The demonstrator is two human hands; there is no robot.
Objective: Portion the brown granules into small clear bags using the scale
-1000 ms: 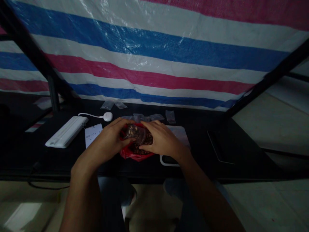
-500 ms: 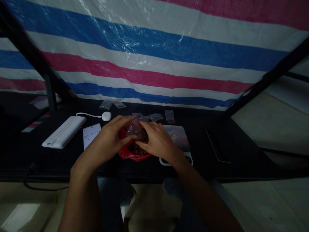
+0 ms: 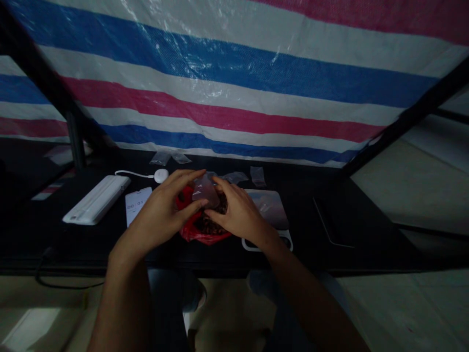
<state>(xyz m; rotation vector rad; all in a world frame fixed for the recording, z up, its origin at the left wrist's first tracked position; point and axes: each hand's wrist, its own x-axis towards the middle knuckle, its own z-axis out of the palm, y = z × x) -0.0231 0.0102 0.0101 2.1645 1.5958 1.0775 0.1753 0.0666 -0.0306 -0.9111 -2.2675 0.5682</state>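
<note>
Between my two hands is a small clear plastic bag [image 3: 205, 190], held over a red plastic bag [image 3: 205, 238] with small brown pieces [image 3: 210, 226] inside. My left hand [image 3: 166, 203] grips the clear bag's left side with thumb and fingers. On the other side my right hand [image 3: 240, 210] has its thumb and fingertips at the clear bag's right edge. A small digital scale [image 3: 273, 208] with a shiny plate lies just right of my right hand, partly covered by it.
Several small clear bags [image 3: 234, 177] lie along the back of the black table [image 3: 300, 254]. At left are a white power bank [image 3: 97, 200], a phone showing a timer [image 3: 135, 203] and a round white charger [image 3: 161, 176] on a cable. A dark phone [image 3: 330, 222] lies right. Striped sheeting [image 3: 234, 93] hangs behind.
The clear bag has tilted and spread a little between my fingers, showing more of the brown pieces below. Both hands stay in nearly the same place.
</note>
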